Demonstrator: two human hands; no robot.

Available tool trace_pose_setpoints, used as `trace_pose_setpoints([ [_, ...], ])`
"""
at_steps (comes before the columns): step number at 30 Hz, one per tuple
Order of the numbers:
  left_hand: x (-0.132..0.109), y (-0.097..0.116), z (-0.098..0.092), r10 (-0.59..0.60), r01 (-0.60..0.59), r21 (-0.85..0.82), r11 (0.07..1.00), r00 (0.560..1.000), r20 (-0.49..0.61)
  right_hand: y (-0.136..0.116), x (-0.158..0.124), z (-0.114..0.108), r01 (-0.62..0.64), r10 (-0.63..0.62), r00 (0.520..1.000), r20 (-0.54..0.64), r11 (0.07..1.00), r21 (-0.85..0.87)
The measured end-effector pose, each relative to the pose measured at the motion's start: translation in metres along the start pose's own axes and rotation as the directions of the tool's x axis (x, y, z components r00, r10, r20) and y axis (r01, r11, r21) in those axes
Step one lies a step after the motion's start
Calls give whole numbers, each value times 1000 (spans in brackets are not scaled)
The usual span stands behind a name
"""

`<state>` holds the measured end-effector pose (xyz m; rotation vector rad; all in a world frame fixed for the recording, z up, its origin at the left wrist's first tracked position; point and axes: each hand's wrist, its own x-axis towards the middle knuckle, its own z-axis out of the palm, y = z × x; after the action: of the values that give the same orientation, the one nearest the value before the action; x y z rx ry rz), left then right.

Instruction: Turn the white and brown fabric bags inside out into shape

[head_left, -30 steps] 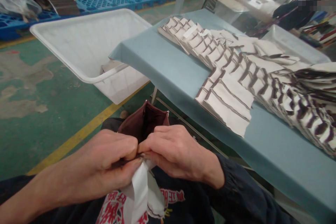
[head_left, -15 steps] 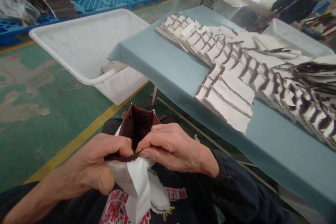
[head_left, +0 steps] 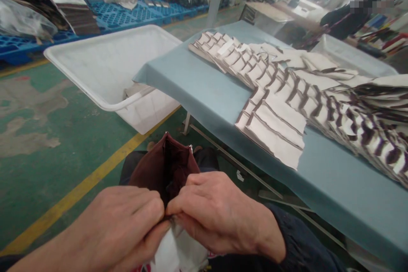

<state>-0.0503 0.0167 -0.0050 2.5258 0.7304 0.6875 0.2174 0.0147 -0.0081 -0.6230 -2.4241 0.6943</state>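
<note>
Low in the view, my left hand [head_left: 124,225] and my right hand [head_left: 219,214] meet knuckle to knuckle. Both are closed, pinching the near edge of a dark maroon fabric pouch [head_left: 159,168] whose mouth stands open away from me. White lining fabric [head_left: 178,255] hangs below my fingers. The pouch sits over my lap, in front of the table.
A blue-grey table [head_left: 204,89] at right carries long overlapping rows of white and dark-striped fabric pieces [head_left: 280,89]. A large white plastic tub [head_left: 105,68] stands on the green floor at left, by a yellow line [head_left: 79,189]. Blue pallets [head_left: 127,8] with stacks lie behind. Another person [head_left: 347,19] works far right.
My hands have drawn closer together and lower in the view, hiding more of the white lining. The pouch stands more upright. The view has tilted slightly up.
</note>
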Motion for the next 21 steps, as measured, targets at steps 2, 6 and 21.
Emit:
trace_pose_setpoints([
  [2,2,3,2,30,-30,-27,999,1000,0,8,-1,3,-9,10,999,-49,999,36],
  [6,-6,-9,3,-52,48,-98,994,998,-37,44,-3,1,-29,37,984,-174,998,49],
  [21,-13,-64,-39,-272,266,-70,961,957,-102,65,15,-36,-179,193,975,-107,975,132],
])
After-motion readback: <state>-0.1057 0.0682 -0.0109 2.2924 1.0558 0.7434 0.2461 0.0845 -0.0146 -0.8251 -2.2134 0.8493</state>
